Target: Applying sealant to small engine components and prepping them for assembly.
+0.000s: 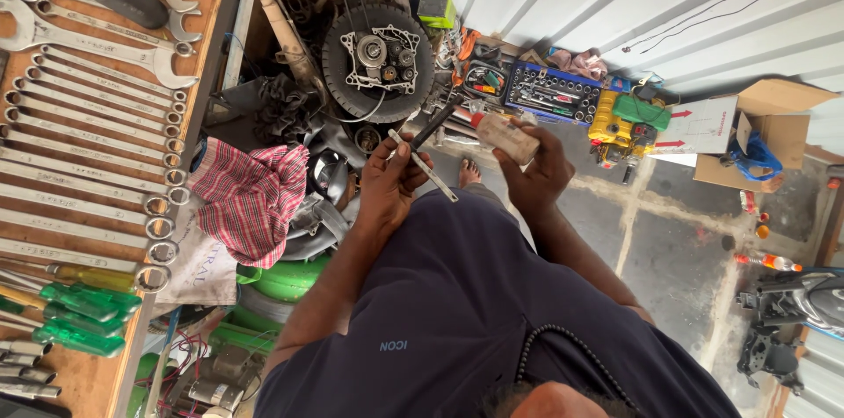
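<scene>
Dark-shirted torso [457, 312] nearest, both hands closed in front of it: left hand [387, 185] grips a slim metal tool [428, 161], right hand [541, 172] a small bottle [503, 135] tilted toward it; steady, close alignment seems advisable.

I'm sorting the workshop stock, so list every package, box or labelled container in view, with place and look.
Squeeze bottle: in the right hand, cream body, red cap.
Cardboard box: floor at right, brown, flaps open, blue item inside.
White card: leaning beside that box, red arrows.
Socket case: against the wall, blue, open.
Small green box: top centre, by the wall.
Bottle: lying on the floor, orange.
</scene>
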